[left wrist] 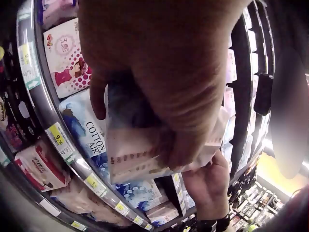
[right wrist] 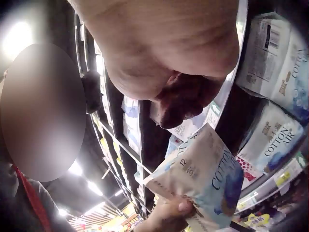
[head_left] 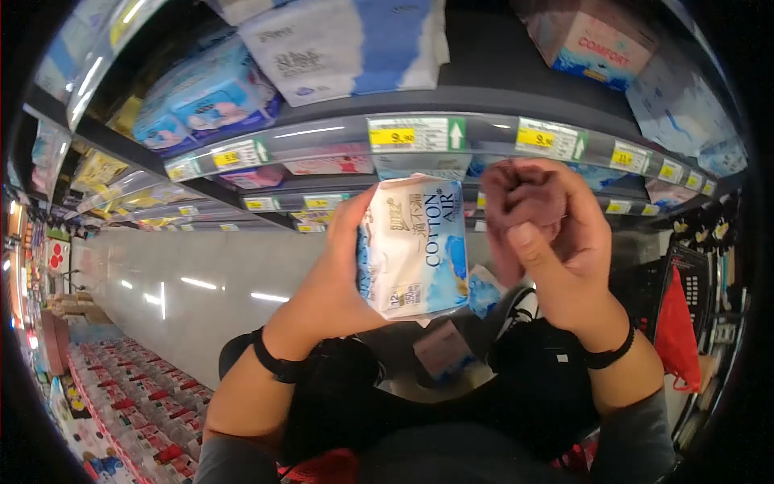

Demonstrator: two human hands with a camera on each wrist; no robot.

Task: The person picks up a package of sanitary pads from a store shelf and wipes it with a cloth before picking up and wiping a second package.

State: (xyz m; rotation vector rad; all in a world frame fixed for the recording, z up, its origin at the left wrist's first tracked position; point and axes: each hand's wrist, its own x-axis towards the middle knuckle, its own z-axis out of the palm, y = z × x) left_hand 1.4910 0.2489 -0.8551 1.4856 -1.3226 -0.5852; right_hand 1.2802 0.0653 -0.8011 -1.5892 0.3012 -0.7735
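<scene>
My left hand point(head_left: 339, 270) grips a white and blue sanitary pad pack point(head_left: 409, 254) by its left side, its COTTON AIR front facing up in the head view. A crumpled mauve cloth point(head_left: 520, 198) is in my right hand point(head_left: 579, 262), the thumb pressing it against the fingers. The cloth is just right of the pack, with a small gap between them. In the left wrist view the left hand point(left wrist: 169, 82) covers much of the pack point(left wrist: 130, 159). The right wrist view shows the cloth point(right wrist: 181, 99) partly hidden under the right hand point(right wrist: 169, 43).
A shelf edge with price tags point(head_left: 415, 135) runs across in front, bearing larger packs point(head_left: 347, 52). Below the hands, a pink and blue pack point(head_left: 443, 351) and another blue pack point(head_left: 486, 292) lie near my shoes. A red cloth point(head_left: 679, 331) hangs at right.
</scene>
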